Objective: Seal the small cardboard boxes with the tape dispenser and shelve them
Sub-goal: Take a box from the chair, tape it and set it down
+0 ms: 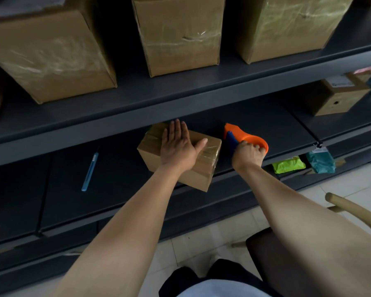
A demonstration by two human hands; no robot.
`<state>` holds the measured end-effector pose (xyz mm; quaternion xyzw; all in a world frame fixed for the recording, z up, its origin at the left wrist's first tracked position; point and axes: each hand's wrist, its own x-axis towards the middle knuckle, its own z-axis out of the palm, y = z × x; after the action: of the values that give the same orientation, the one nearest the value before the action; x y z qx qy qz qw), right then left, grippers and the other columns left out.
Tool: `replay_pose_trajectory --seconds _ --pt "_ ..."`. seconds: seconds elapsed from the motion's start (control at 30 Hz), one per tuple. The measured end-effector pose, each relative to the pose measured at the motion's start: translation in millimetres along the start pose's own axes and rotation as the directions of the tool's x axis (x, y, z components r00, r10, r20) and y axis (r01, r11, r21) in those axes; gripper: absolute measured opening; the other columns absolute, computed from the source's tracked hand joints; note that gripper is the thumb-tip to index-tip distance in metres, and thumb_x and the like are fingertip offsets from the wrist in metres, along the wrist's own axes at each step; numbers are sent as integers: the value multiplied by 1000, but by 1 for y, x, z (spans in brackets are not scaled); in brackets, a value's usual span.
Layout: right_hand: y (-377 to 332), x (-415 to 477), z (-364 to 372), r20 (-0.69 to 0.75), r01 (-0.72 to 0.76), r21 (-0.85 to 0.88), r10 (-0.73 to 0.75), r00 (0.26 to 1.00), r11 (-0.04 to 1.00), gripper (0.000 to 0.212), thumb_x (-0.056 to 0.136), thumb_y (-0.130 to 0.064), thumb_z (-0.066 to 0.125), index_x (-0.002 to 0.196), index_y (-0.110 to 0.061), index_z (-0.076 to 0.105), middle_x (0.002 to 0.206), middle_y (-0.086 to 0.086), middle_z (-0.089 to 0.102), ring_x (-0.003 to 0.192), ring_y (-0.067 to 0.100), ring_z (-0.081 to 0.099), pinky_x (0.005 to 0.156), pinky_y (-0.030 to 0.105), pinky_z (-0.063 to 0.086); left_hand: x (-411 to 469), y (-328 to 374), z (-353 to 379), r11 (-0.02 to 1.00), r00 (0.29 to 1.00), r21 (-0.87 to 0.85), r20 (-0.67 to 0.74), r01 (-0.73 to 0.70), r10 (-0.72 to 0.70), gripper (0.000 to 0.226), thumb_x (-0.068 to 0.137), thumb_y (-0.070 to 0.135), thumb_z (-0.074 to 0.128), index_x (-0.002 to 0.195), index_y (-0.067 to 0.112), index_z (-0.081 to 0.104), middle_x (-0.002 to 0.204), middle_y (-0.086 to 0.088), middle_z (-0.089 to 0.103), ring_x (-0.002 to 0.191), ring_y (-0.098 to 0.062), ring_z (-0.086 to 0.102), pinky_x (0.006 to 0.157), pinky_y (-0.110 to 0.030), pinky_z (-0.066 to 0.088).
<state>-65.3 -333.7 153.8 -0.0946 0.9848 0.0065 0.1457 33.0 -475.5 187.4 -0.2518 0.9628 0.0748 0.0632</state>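
Observation:
A small cardboard box (204, 170) lies on the dark shelf (62, 189), its top crossed with clear tape. My left hand (177, 146) rests flat on the box's top with fingers spread, pressing down. Just right of the box, my right hand (247, 154) grips the orange and blue tape dispenser (244, 137), which stands on the same shelf, a short gap from the box's right end.
A light blue utility knife (90, 172) lies on the shelf to the left. Three large taped cartons (180, 33) fill the shelf above. Another box (334, 97) sits at right, green and teal packets (289, 165) lower down. A wooden chair (351, 209) stands behind my right arm.

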Motion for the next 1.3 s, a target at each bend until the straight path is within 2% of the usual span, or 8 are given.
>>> replay_pose_trajectory --seconds 0.17,0.3,0.47,0.6,0.77,0.93,1.1,1.3 --pt "-5 -4 5 -186 40 272 12 982 961 46 100 -27 37 138 -1 39 139 18 46 130 37 39 110 47 23 -1 0 0 1000 1000 -8 -6 11 -11 86 92 66 12 150 6 -7 159 -12 -10 146 -22 -11 118 -36 -7" --pt "-36 -40 -1 -98 83 850 1 995 520 70 89 -59 47 132 -5 47 131 17 56 122 37 51 102 47 41 1 -2 -1 997 1000 -70 -7 -10 9 77 96 59 10 150 7 -7 159 -11 -9 147 -21 -9 117 -35 -7" --pt "-57 -59 3 125 -106 953 -49 991 285 71 87 -52 60 139 -10 35 136 11 51 119 29 54 101 43 45 -5 -15 -6 965 999 -256 -21 -54 50 68 100 46 31 152 16 -2 160 -4 -10 147 -18 -7 118 -33 -4" --pt "-55 -54 -1 152 -121 941 -78 985 316 59 93 -46 54 135 -8 38 131 12 53 117 29 55 96 38 46 -3 -29 -12 887 1000 -462 9 -7 13 71 95 46 47 152 21 13 160 5 -3 146 -17 11 115 -35 20" --pt "-49 -52 -3 146 -96 938 -130 981 333 51 97 -43 48 132 -6 38 122 7 52 108 22 53 84 30 39 -2 -57 -14 977 988 -204 -130 56 -84 77 93 60 36 152 17 12 160 -4 8 147 -25 3 118 -42 -2" --pt "-48 -53 -2 142 -89 950 -157 977 301 48 100 -42 44 134 -9 39 121 5 52 99 17 49 82 30 37 8 -88 -15 696 932 -623 202 358 -299 77 82 66 53 137 13 44 136 -10 50 120 -28 50 96 -39 44" --pt "-47 -52 6 121 -70 934 -126 985 350 64 100 -49 35 151 -12 25 147 8 42 132 27 43 109 40 36 5 -88 -9 681 930 -659 79 320 -360 57 89 61 47 115 11 58 116 -10 61 101 -25 59 83 -36 49" --pt "-45 -57 4 128 -84 935 -108 986 343 63 101 -50 31 153 -16 23 150 8 39 136 27 39 113 43 33 -5 -78 -14 694 880 -616 -1 374 -476 54 100 49 30 121 6 55 122 -15 59 108 -28 58 76 -31 41"
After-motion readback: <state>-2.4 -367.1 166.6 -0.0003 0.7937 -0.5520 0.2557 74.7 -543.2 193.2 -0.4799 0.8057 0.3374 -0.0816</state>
